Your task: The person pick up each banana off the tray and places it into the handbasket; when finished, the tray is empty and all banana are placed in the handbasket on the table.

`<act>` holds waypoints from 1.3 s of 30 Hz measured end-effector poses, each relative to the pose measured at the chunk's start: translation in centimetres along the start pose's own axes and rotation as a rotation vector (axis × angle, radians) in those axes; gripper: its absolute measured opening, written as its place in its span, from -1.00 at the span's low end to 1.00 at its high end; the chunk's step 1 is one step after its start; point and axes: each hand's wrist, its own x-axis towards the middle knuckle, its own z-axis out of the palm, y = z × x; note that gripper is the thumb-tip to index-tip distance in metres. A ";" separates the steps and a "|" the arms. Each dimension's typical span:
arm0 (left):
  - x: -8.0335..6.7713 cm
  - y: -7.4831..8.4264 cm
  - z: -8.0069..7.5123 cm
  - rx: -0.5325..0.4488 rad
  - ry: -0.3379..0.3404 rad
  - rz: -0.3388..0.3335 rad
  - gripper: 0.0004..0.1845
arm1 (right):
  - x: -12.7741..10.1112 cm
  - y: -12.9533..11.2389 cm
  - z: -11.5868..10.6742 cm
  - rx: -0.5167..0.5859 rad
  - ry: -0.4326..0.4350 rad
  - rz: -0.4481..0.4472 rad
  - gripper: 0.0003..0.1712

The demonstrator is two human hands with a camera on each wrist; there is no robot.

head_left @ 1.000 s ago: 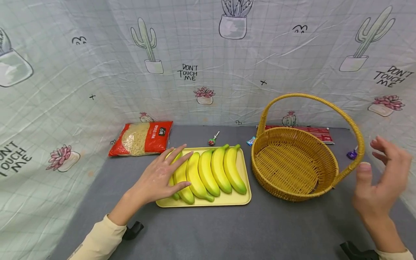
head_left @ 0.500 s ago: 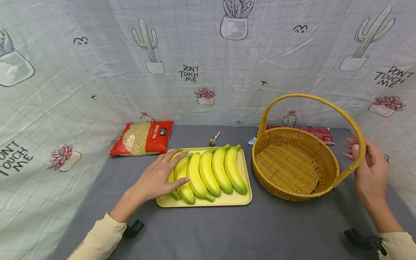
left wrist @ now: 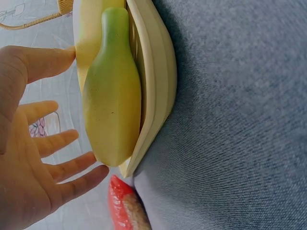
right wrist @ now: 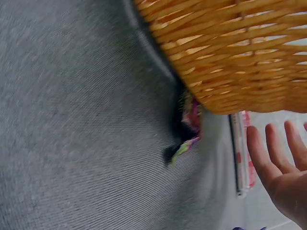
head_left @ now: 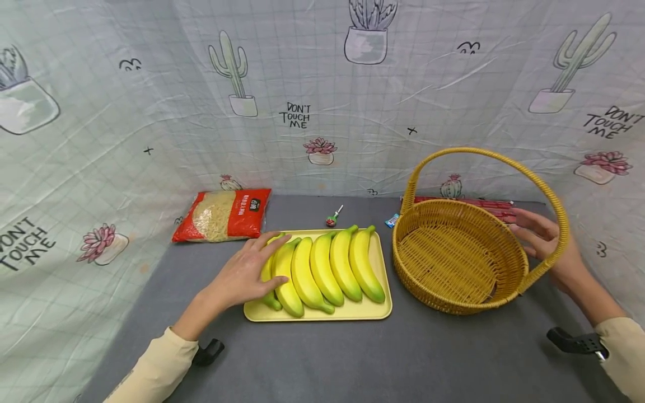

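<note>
Loosely flat, the left hand rests on smooth curved bananas; the right hand, fingers spread, nears the woven basket.

Five bananas, one tray, one basket.

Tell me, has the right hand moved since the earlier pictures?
Yes. The right hand has moved left and away from the person, from the near right of the basket to behind its handle, close to the rim.

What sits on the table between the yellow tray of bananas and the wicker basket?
Only a narrow strip of bare grey table separates the tray from the basket in the head view. A small blue-wrapped candy lies behind that gap, toward the backdrop.
</note>
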 end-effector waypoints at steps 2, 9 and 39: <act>0.0 -0.2 0.0 -0.001 0.003 0.008 -0.06 | 0.1 0.3 -0.1 -0.043 -0.010 0.026 -0.51; -0.3 -0.5 0.0 -0.022 0.007 -0.019 -0.10 | 0.7 1.0 -0.2 -0.059 -0.038 0.044 -0.55; 0.3 -1.0 0.4 -0.164 0.009 -0.357 -0.21 | 0.5 2.8 -0.1 0.159 0.002 0.098 -0.58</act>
